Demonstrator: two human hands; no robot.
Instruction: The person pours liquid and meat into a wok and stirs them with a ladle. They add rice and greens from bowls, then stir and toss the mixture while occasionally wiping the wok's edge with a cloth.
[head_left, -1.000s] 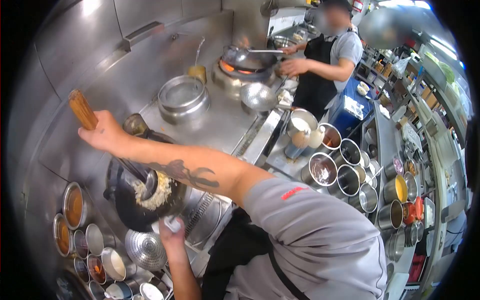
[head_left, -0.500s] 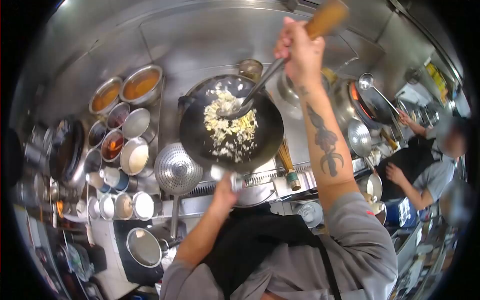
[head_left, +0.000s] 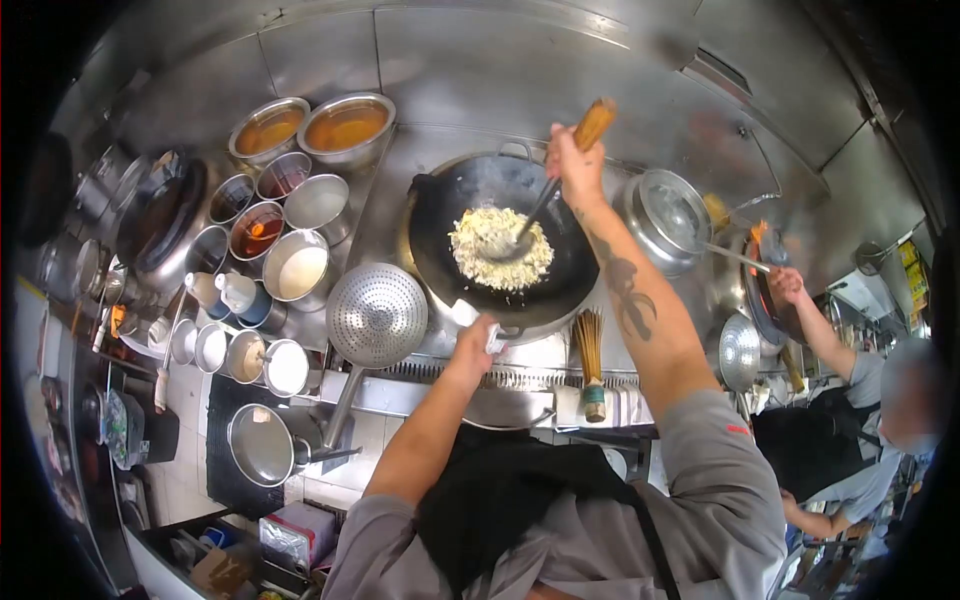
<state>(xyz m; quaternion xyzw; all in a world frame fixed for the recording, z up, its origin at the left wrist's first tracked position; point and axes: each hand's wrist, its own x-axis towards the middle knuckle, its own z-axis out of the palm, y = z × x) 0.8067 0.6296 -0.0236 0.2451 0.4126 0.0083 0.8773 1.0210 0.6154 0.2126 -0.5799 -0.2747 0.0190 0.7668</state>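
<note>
My right hand (head_left: pixel 575 165) is wrapped round the ladle (head_left: pixel 597 122) just below its wooden grip. The ladle's bowl rests in a pale, chopped, rice-like food (head_left: pixel 490 248) with yellow bits, in the middle of the black wok (head_left: pixel 565 270). At the wok's near rim my left hand (head_left: pixel 474 345) is closed on a folded white cloth (head_left: pixel 467 314), close to the loop handle. The cloth partly hides the fingers.
Left of the wok lies a perforated strainer (head_left: pixel 377 315). Beyond it stand sauce pots (head_left: pixel 302 273) and two bowls of amber liquid (head_left: pixel 347 127). A bamboo brush (head_left: pixel 590 365) lies at the near right. A co-worker (head_left: pixel 835 430) on the right holds a ladle over a metal pot (head_left: pixel 672 215).
The wok sits lower and flatter, and the food is gathered in its middle. My ladle has come down into it. The co-worker's ladle now reaches the pot. The view has shifted.
</note>
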